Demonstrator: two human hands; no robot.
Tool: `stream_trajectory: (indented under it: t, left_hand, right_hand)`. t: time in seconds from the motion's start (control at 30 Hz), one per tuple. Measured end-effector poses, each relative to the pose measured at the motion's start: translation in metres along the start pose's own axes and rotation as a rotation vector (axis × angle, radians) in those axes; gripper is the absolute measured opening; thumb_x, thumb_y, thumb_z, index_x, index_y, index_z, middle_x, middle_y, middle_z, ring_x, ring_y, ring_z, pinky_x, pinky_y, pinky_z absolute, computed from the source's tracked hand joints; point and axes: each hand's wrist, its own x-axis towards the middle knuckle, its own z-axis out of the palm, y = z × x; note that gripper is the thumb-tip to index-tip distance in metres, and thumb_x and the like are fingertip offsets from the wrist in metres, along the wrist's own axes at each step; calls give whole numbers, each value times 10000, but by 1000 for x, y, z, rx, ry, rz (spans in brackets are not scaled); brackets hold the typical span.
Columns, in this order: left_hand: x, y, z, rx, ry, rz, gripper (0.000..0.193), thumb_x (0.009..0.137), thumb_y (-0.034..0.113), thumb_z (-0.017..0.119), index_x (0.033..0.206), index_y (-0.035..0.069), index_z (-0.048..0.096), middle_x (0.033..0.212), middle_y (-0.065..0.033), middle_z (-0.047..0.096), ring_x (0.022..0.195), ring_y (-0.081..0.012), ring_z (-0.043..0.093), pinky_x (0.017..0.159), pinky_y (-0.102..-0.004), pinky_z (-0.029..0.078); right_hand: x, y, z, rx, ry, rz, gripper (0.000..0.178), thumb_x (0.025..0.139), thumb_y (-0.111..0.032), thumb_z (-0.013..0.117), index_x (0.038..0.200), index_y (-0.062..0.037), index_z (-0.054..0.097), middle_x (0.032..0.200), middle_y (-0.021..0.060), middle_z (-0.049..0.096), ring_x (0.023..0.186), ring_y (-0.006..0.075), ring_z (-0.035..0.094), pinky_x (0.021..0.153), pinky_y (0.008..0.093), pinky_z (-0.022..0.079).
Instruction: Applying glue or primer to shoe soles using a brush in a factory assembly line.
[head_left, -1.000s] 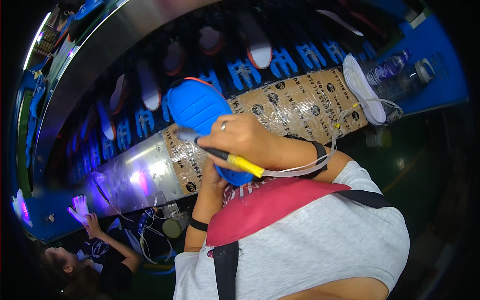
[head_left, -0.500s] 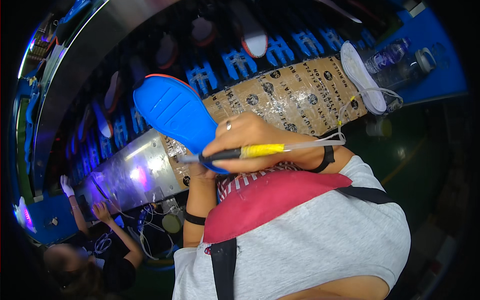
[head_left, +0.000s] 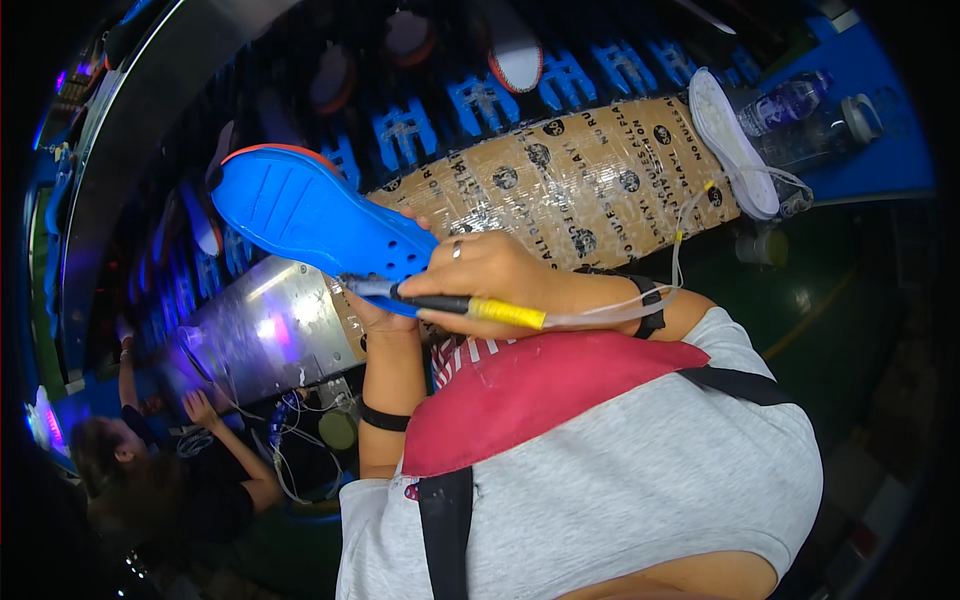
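a brush [head_left: 508, 313] at a blue sole [head_left: 290, 208], both held in hand.
the right hand [head_left: 497, 276] has its fingers clamped on the brush's black and yellow handle; the bristles overlap the sole's lower edge, though whether they touch it i cannot tell. the left hand [head_left: 380, 320], partly hidden underneath, is clamped on the sole's holed end, and the sole is held up off the bench, its broad end toward the upper left. beyond lies printed brown cardboard [head_left: 545, 180], with a white sole [head_left: 732, 150] across its right end, two bottles [head_left: 790, 105] beside that, and farther off, blue brackets [head_left: 480, 105] in a row.
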Motion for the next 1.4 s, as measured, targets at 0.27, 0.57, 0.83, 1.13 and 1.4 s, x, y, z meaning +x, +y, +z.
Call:
stream_trajectory:
  t: [0.27,0.57,0.83,1.13,1.4]
  left_hand:
    - [2,24,-6,23,-86,12,630,808,546,492,1216,66,475,1163,-225,505,1044,-377,499,894,-497,429]
    - [-4,57,0,477,11,-204,671,833,431,554,1273,-40,368,1181,-231,510,1015,-377,554,864,-464,475]
    - [10,76,28,941,140,-570,384,913,271,490,1126,-44,547,1017,-131,624,859,-174,627,771,-282,510]
    - [23,82,37,1142,0,-828,380,910,291,492,1119,-18,565,995,-120,633,829,-153,628,735,-263,513]
    - [25,93,34,1268,-45,-889,383,901,300,502,1079,-27,595,940,-111,649,803,-133,619,720,-255,506]
  right_hand:
    - [3,4,-10,202,-211,201,261,716,-131,716,968,-76,674,752,103,633,642,219,600,577,297,463]
    - [13,6,-26,309,-530,169,234,730,-190,681,950,-111,681,806,125,653,697,259,625,638,322,481]
    - [13,8,-26,103,-859,-10,259,680,-163,685,934,-110,678,742,114,622,693,298,602,596,360,469]
    - [1,16,-10,26,-630,-113,238,713,-111,644,946,-149,675,709,113,595,680,284,581,597,358,458]
    - [-3,26,-10,11,-645,-15,242,694,-103,687,933,-139,674,682,85,590,649,248,573,577,320,454]
